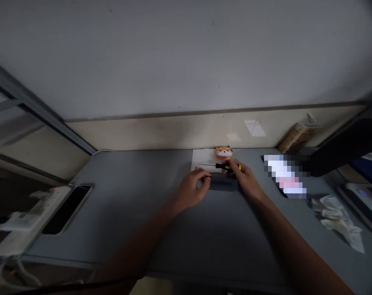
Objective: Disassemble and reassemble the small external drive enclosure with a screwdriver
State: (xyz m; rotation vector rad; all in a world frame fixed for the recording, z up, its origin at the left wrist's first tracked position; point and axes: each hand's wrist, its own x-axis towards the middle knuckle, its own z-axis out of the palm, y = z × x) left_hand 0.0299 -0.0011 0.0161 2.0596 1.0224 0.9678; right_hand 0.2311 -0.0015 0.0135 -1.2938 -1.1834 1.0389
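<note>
A small dark grey box-shaped device [223,183] with vent slots lies on the grey desk [136,196] near the back wall. My left hand [193,189] rests with curled fingers against the device's left end, holding it. My right hand [242,174] is closed round a screwdriver [224,166] with a black and yellow handle, its thin shaft pointing left over a white sheet [201,159]. An orange animal-shaped figurine [224,152] sits on that sheet just behind the screwdriver.
A phone-like item with a blurred screen [285,177] lies right of my hands, with crumpled white tissue [337,215] beyond it. A brown carton [298,137] leans on the wall. A slot [67,207] is cut in the desk's left side, beside a white power strip [26,219].
</note>
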